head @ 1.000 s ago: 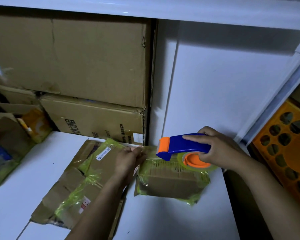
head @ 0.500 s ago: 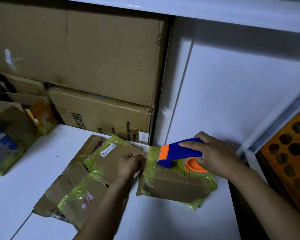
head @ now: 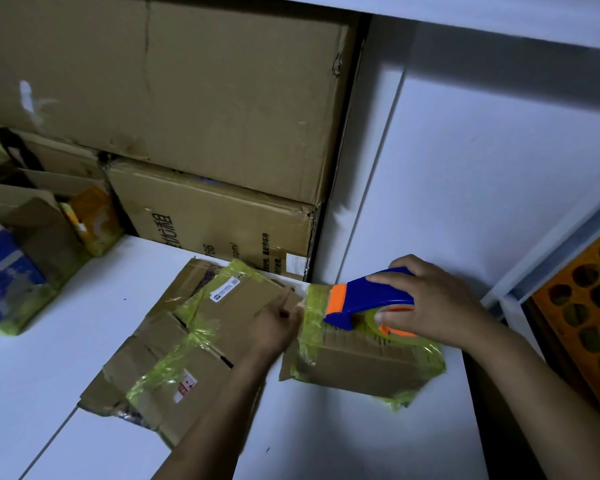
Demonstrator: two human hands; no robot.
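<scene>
Two bare hands work on a small, flat cardboard parcel (head: 361, 365) that lies on the smooth white tabletop (head: 49, 358), close to the white back wall and just right of a flattened, creased sheet of brown cardboard (head: 222, 317). Glossy, wrinkled yellow-green tape bands the parcel's edges and crosses the sheet in crinkled strips. The right hand (head: 440, 306) is clenched round a hard plastic tape dispenser (head: 364, 299) with a curved blue body, an orange front plate and an orange hub. Its fingers wrap over the blue handle and its thumb lies against the tape roll (head: 371, 320), and the dispenser's nose sits on the parcel's top near its left end. The left hand (head: 274, 327) is blurred. Its bent fingers meet the parcel's taped left edge, just beside the dispenser's nose, but whether they pinch the tape cannot be told. Behind the sheet, two big, scuffed corrugated cartons (head: 187, 81) are stacked. An orange perforated crate (head: 586, 306) stands at the far right.
</scene>
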